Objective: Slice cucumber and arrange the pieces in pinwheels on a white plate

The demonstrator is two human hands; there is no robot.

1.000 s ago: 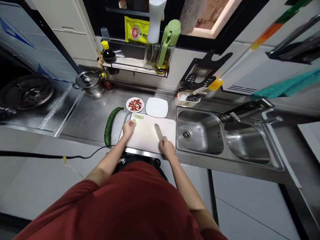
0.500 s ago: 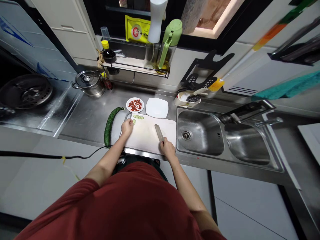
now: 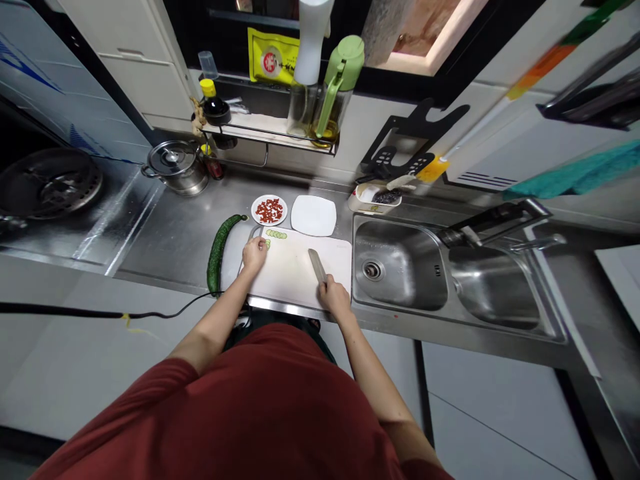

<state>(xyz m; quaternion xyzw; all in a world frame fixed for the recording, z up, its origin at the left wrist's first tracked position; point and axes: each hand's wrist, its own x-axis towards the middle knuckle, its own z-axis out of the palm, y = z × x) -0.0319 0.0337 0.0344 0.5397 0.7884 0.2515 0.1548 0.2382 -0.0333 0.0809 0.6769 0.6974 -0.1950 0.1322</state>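
My right hand [image 3: 335, 295] is closed round the handle of a kitchen knife [image 3: 317, 264], its blade pointing away over the white cutting board [image 3: 293, 277]. At the board's left side, my left hand [image 3: 255, 255] has its fingers pinched on pale green cucumber slices [image 3: 268, 244]. Just beyond it, a short row of overlapping cucumber slices [image 3: 276, 234] lies near the board's far left corner. A long dark green cucumber [image 3: 216, 259] rests on the counter left of the board.
Behind the board stand a plate of chopped red pieces [image 3: 270, 211] and a white square plate [image 3: 313, 215]. A double sink [image 3: 400, 267] adjoins on the right. A lidded steel pot [image 3: 176, 167] is at back left; a bottle shelf [image 3: 270, 127] hangs above. A black cable [image 3: 185, 308] crosses the counter edge.
Hardly anything differs. Both hands stay in nearly the same places, with the knife and slices still held. The view has shifted very slightly.
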